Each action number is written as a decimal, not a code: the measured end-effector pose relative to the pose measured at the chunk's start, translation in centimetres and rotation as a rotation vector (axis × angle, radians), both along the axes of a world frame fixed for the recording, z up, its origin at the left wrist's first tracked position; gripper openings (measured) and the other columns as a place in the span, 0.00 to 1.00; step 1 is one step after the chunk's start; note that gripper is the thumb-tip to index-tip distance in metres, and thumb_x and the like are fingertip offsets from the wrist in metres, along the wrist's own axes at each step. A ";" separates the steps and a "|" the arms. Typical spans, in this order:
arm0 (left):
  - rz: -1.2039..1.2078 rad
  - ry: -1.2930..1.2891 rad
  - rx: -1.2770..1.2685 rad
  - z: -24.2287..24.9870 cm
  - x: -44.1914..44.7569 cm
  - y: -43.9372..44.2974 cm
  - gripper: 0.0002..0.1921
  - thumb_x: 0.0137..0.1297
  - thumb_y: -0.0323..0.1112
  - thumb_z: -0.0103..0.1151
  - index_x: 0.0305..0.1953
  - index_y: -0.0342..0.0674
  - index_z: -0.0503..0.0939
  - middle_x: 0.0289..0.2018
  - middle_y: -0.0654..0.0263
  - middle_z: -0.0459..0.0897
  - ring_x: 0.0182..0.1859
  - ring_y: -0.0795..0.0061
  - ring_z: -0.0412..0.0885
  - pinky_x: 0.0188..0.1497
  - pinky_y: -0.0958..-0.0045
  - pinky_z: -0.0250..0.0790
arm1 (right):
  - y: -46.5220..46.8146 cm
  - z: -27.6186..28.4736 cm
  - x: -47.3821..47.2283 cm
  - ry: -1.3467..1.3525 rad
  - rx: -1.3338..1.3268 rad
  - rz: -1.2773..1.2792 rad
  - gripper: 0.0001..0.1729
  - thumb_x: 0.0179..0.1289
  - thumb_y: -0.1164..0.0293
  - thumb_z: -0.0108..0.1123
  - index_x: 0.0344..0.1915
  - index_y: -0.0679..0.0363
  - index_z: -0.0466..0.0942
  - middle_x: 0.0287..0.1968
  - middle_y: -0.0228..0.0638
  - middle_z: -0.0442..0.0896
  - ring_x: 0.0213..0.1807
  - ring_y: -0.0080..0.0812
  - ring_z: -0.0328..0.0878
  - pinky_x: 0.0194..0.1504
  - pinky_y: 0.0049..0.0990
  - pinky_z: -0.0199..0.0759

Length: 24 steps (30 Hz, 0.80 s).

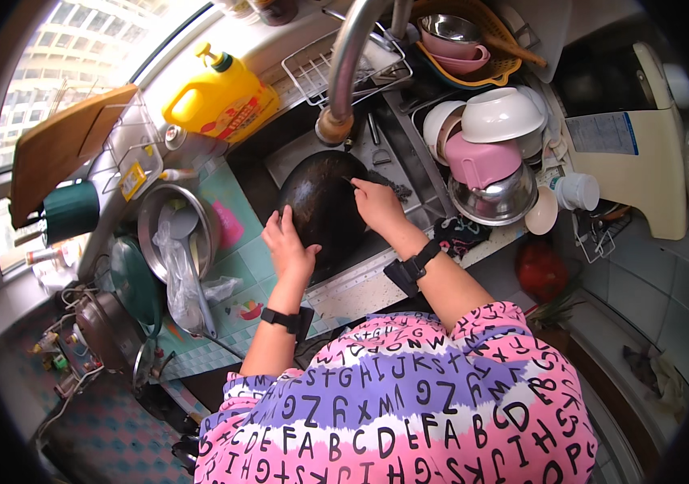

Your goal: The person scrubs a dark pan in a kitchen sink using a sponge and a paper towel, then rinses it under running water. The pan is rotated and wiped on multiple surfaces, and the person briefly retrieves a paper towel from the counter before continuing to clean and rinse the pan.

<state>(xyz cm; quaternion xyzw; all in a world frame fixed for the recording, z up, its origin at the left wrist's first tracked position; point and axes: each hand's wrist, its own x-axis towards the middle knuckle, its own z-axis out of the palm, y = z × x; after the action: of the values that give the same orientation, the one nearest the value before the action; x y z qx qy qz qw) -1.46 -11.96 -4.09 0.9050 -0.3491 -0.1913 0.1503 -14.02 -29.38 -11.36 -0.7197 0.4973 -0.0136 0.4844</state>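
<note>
A dark, worn pan (318, 184), probably a wok, is tilted in the sink (287, 158) with its scuffed outer side facing up. My left hand (289, 247) holds its near left side, fingers lying on the dark surface and thumb apart. On the pan's right side, my right hand (376, 204) is closed around a small thin tool (347, 178). Only the tool's tip shows, touching or very near the metal, and its kind is unclear. Behind my right hand a peeler (381, 158) and a dark mesh scourer (394, 186) lie on the sink floor.
The faucet (341, 91) arches over the pan. Bowls, including a pink one (481, 158), are stacked right of the sink. A yellow pump jug (223, 97) stands behind left. A steel basin (146, 233) holds a ladle and plastic bag. A wire rack (308, 75) sits behind.
</note>
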 end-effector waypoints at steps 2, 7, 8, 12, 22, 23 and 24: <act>-0.009 -0.005 0.024 0.1 -0.1 -0.2 0.56 0.35 0.25 0.82 0.71 0.44 0.62 0.69 0.51 0.62 0.68 0.43 0.61 0.70 0.53 0.62 | -1.0 -0.3 0.3 0.012 -0.001 0.016 0.18 0.69 0.65 0.52 0.53 0.58 0.84 0.46 0.52 0.86 0.50 0.54 0.82 0.54 0.43 0.76; 0.021 -0.002 0.086 0.4 -0.3 -0.8 0.56 0.34 0.25 0.82 0.70 0.41 0.61 0.69 0.51 0.61 0.68 0.43 0.60 0.71 0.53 0.61 | -4.8 -1.1 1.7 0.036 0.006 0.009 0.19 0.70 0.62 0.50 0.54 0.49 0.85 0.48 0.45 0.87 0.51 0.50 0.83 0.54 0.46 0.77; 0.024 -0.014 0.098 0.5 -0.4 -0.9 0.56 0.33 0.25 0.82 0.70 0.41 0.62 0.68 0.51 0.62 0.68 0.43 0.61 0.71 0.53 0.61 | -5.0 -0.9 1.6 0.035 0.068 0.045 0.18 0.69 0.62 0.52 0.52 0.50 0.86 0.48 0.45 0.87 0.52 0.50 0.83 0.55 0.45 0.77; 0.032 -0.047 0.095 0.4 -0.5 -1.3 0.57 0.30 0.24 0.83 0.69 0.41 0.62 0.66 0.52 0.63 0.66 0.43 0.62 0.70 0.52 0.62 | -5.0 -0.1 1.3 0.028 0.150 0.228 0.16 0.66 0.64 0.55 0.47 0.52 0.87 0.47 0.46 0.87 0.51 0.50 0.83 0.54 0.43 0.78; 0.056 -0.010 0.133 0.7 -0.7 -1.5 0.56 0.33 0.24 0.82 0.70 0.40 0.61 0.69 0.50 0.60 0.68 0.42 0.59 0.71 0.53 0.61 | -6.4 0.6 3.5 -0.024 0.120 0.293 0.17 0.65 0.66 0.55 0.47 0.58 0.87 0.44 0.50 0.86 0.48 0.52 0.84 0.54 0.41 0.77; 0.056 -0.010 0.132 0.8 -0.7 -1.5 0.56 0.33 0.24 0.82 0.70 0.40 0.61 0.69 0.50 0.60 0.68 0.42 0.59 0.71 0.53 0.62 | -6.0 0.9 3.3 -0.035 0.057 0.232 0.17 0.65 0.66 0.55 0.46 0.59 0.87 0.44 0.50 0.86 0.48 0.52 0.84 0.54 0.41 0.78; 0.055 -0.010 0.131 0.8 -0.7 -1.6 0.56 0.33 0.24 0.82 0.70 0.40 0.61 0.69 0.50 0.60 0.68 0.42 0.59 0.71 0.53 0.62 | -5.9 1.0 3.1 -0.004 0.048 0.226 0.17 0.65 0.66 0.55 0.46 0.59 0.87 0.43 0.50 0.86 0.48 0.53 0.84 0.53 0.42 0.78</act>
<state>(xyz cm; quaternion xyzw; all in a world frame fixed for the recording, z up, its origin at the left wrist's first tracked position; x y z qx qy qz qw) -2.18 -13.54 -3.25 0.9230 -0.3115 -0.2051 0.0944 -10.89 -35.32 -10.33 -0.7593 0.4123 0.0515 0.5008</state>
